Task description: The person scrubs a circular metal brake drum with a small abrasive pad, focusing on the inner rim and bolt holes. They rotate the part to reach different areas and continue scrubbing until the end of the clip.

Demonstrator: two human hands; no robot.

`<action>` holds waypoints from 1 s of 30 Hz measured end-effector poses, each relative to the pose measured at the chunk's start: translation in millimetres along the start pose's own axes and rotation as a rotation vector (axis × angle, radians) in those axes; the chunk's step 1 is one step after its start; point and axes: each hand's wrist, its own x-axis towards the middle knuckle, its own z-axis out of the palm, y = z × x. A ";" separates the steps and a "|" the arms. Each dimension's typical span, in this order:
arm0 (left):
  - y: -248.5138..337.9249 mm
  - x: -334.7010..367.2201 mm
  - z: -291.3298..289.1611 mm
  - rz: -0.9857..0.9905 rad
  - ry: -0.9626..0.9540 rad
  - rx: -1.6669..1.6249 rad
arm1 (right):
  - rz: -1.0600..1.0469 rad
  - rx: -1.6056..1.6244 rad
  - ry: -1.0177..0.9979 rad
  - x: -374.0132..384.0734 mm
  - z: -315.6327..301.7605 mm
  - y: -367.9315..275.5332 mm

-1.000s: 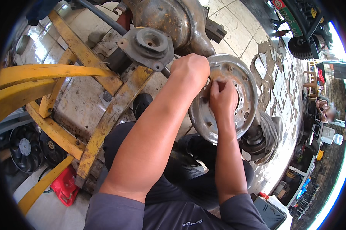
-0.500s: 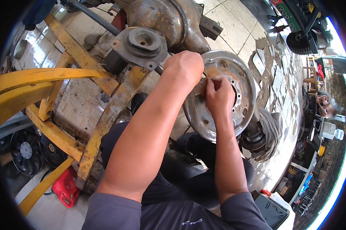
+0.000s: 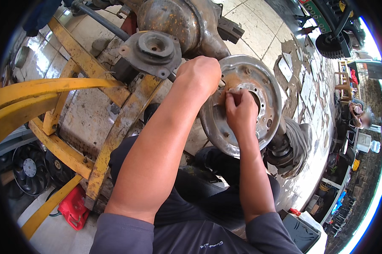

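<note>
The left hand (image 3: 199, 71) has drawn slightly outward from the round metal plate (image 3: 251, 77) before the person, its curled grip's contents untellable, while the right hand (image 3: 243, 105), grip likewise unclear, keeps working at its face.

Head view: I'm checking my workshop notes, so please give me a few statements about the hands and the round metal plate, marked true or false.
1. The left hand is at the upper left edge of the round metal plate. True.
2. The right hand is in front of the plate's face. True.
3. Both hands are spread flat. False: their fingers are curled in.
4. The plate's face has no holes. False: several show around its central opening.
5. Grey cloth is bunched right of the plate. True.
</note>
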 end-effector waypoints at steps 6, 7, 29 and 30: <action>-1.7 3.3 1.1 0.028 -0.025 0.043 | -0.011 0.016 0.014 9.3 3.3 1.0; -1.3 3.5 0.1 0.017 -0.029 0.051 | -0.004 0.019 -0.003 8.6 2.4 1.9; -9.2 11.4 5.8 0.062 0.027 0.032 | -0.057 0.077 -0.020 -2.5 -1.1 2.8; -7.4 8.7 7.4 0.052 0.031 0.009 | -0.013 0.120 -0.044 -11.9 -4.0 6.7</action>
